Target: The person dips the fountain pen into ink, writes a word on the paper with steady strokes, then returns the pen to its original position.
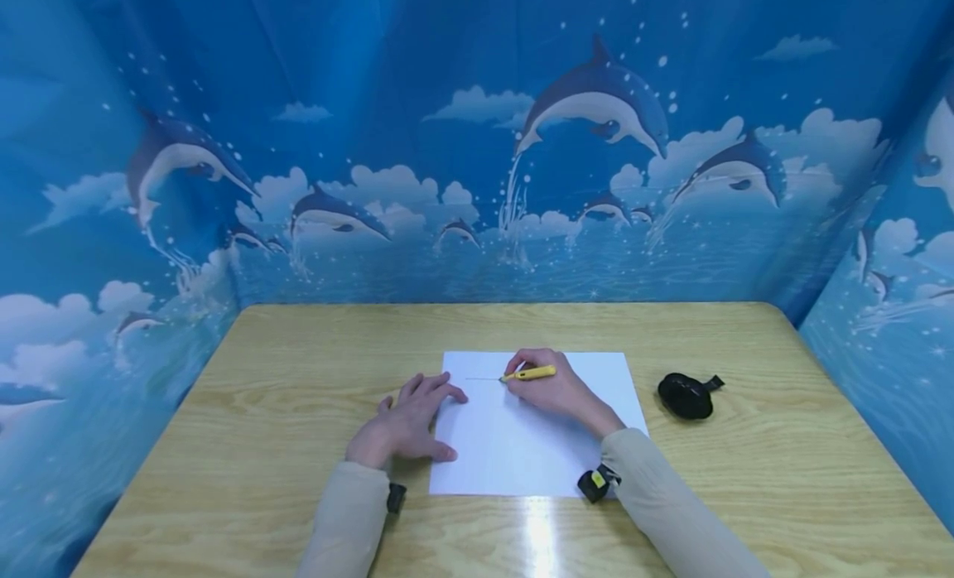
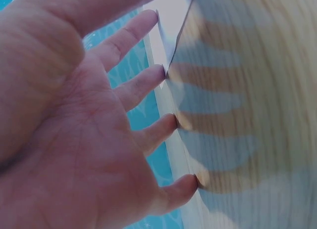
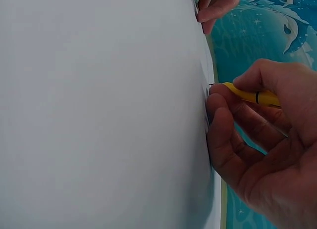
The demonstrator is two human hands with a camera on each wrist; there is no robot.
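A white sheet of paper (image 1: pixel 514 445) lies on the wooden table. My right hand (image 1: pixel 555 387) pinches a yellow pen (image 1: pixel 538 372) between thumb and fingers, its tip down at the paper's upper part. A thin dark line (image 1: pixel 480 379) runs left from the tip. In the right wrist view, the yellow pen (image 3: pixel 250 96) shows between the thumb and the curled fingers of the right hand (image 3: pixel 277 155). My left hand (image 1: pixel 410 425) rests with spread fingers at the paper's left edge. The left wrist view shows the left palm (image 2: pixel 74 140), fingertips down on paper and wood.
A small black pouch-like object (image 1: pixel 686 396) with a short tab lies on the table (image 1: pixel 298 371) to the right of the paper. A blue curtain (image 1: pixel 417 131) printed with dolphins hangs behind and beside the table. Black cameras sit at both wrists.
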